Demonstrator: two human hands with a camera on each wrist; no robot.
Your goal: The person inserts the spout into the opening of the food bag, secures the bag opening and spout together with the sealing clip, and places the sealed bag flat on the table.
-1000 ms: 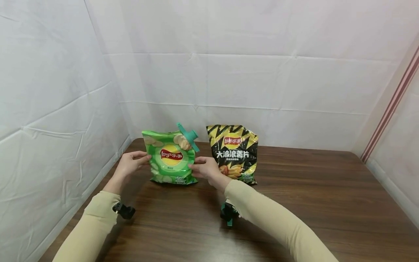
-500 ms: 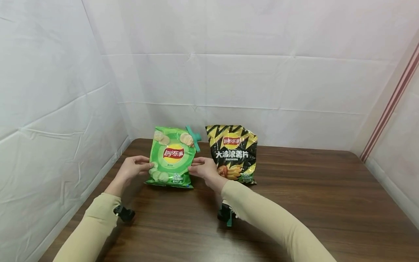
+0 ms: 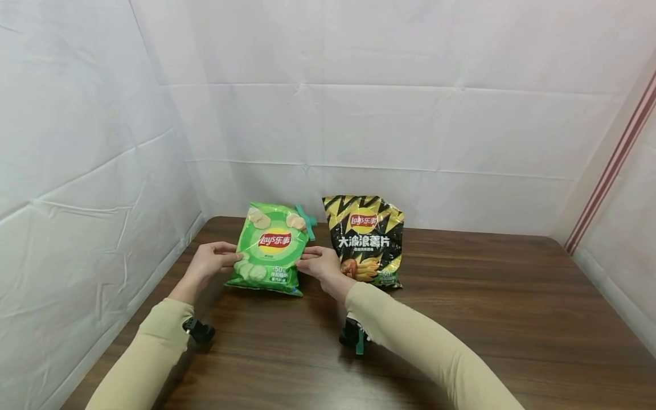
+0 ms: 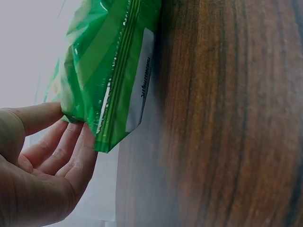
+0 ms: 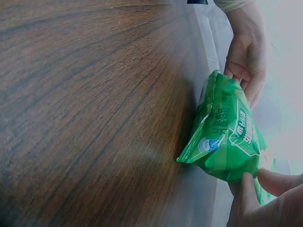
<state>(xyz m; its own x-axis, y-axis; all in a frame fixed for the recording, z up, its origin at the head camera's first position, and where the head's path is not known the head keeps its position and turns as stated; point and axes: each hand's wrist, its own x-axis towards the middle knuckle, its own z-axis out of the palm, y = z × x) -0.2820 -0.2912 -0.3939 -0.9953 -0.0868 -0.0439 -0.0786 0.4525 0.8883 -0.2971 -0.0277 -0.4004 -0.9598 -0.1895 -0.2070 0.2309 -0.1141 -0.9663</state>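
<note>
A green bag of chips stands at the left of the table, its top leaning back and to the right. A teal bag clip sits on its upper right corner. My left hand pinches the bag's left side; in the left wrist view its thumb and fingers lie on either face, near the bottom seam. On the opposite side, my right hand pinches the bag's right edge between thumb and fingers. The bag's bottom edge is at the tabletop in the right wrist view.
A black and yellow bag of chips stands just right, its lower left part behind my right hand. A teal piece lies on the brown wooden table near my right wrist, partly hidden by the wrist camera. White cloth hangs behind.
The green bag has turned clockwise between my hands, its top moving right and then tipping back, its bottom shifting slightly left. Both hands keep holding it. The black and yellow bag stays put.
</note>
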